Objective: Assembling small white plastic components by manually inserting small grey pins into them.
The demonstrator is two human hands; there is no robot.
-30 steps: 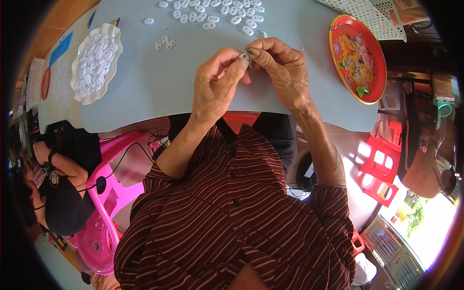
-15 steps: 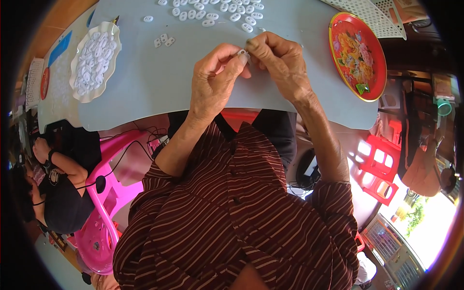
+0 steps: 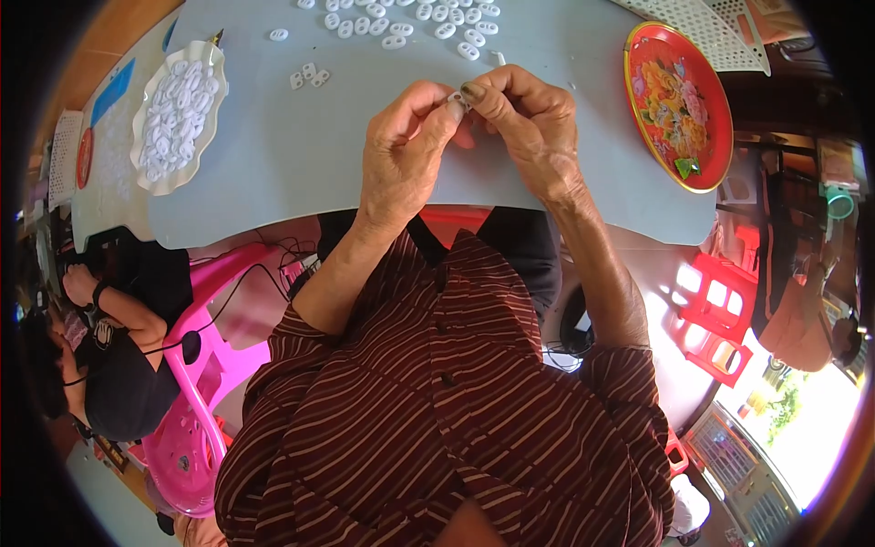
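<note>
My left hand (image 3: 406, 150) pinches a small white plastic piece (image 3: 458, 98) between thumb and forefinger, above the grey-blue table (image 3: 273, 173). My right hand (image 3: 529, 118) meets it, thumb and forefinger pressed together at the same piece; the fingers hide most of it. Beyond the hands lie many loose white oval pieces (image 3: 394, 42), each with small openings. A small cluster of squarish white pieces (image 3: 310, 75) rests to the left of my left hand. A short white stick-like bit (image 3: 498, 58) lies just beyond my right hand.
At the left, a scalloped white dish (image 3: 215, 109) holds a heap of white pieces. A red floral tray (image 3: 638, 114) with a gold rim stands right, near a white perforated basket (image 3: 720, 41). A pink chair (image 3: 202, 356) and a seated person (image 3: 128, 365) are at lower left; red stools (image 3: 720, 301) stand right.
My right thumb has shifted slightly left and down onto the white piece. My left hand stays nearly still.
</note>
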